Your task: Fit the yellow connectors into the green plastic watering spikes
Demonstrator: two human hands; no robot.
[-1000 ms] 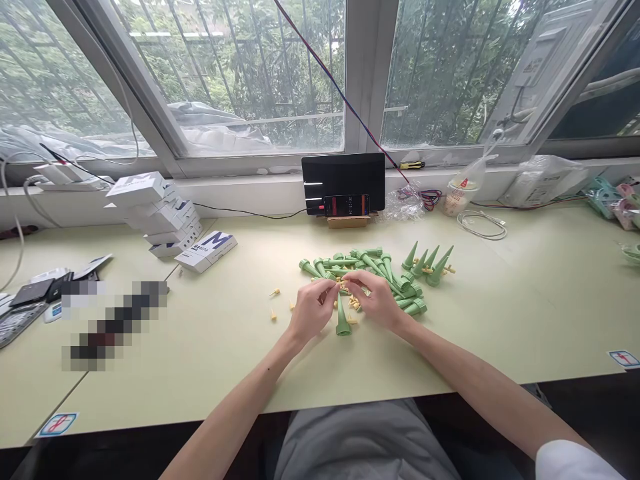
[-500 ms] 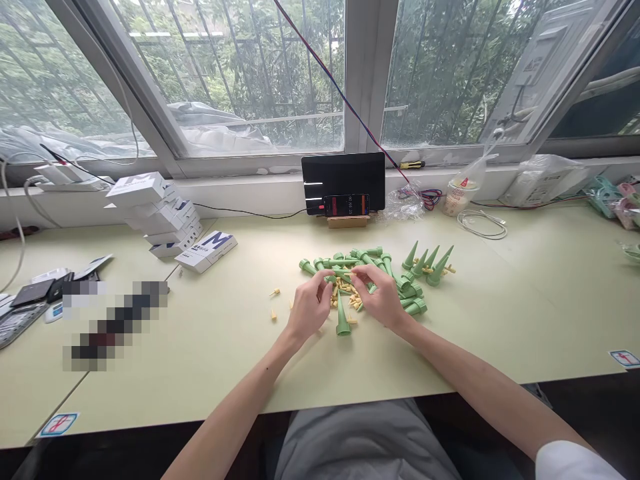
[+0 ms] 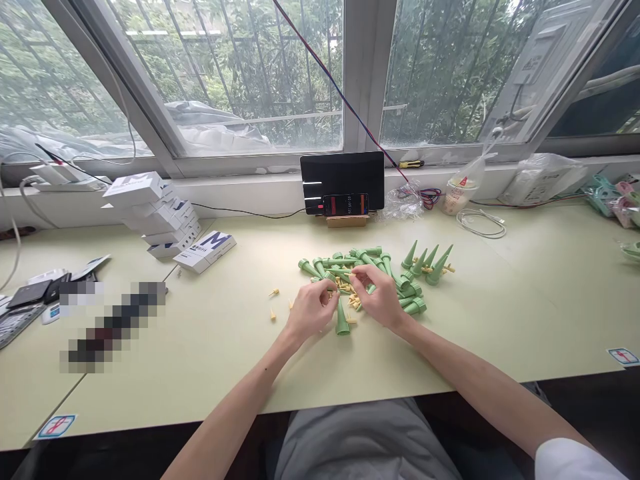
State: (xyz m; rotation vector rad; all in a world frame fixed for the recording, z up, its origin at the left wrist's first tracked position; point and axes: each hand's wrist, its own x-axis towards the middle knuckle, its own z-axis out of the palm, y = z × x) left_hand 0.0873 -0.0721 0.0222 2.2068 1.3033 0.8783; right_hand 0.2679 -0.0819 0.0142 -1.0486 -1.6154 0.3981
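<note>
Green plastic cones (image 3: 367,257) lie in a heap at the middle of the table, with small yellow pieces (image 3: 355,300) in front of them. My left hand (image 3: 314,307) is at the heap's left front, its fingers pinched at the tip of an upright green cone (image 3: 343,321); what they hold, if anything, is too small to name. My right hand (image 3: 379,295) is over the yellow pieces, thumb and forefinger closed on a small yellow piece (image 3: 352,274). Several finished-looking cones (image 3: 437,268) stand upright to the right, yellow pieces beside them.
A phone (image 3: 346,204) leans on a black screen (image 3: 345,175) at the back. White boxes (image 3: 165,217) are stacked at the left, and one lies nearer (image 3: 206,252). A bagged cup (image 3: 457,193) and a white cable (image 3: 481,224) are at the back right.
My left hand has moved slightly down and right, towards the tip of the upright cone, away from my right hand's fingertips. My right hand has hardly moved.
</note>
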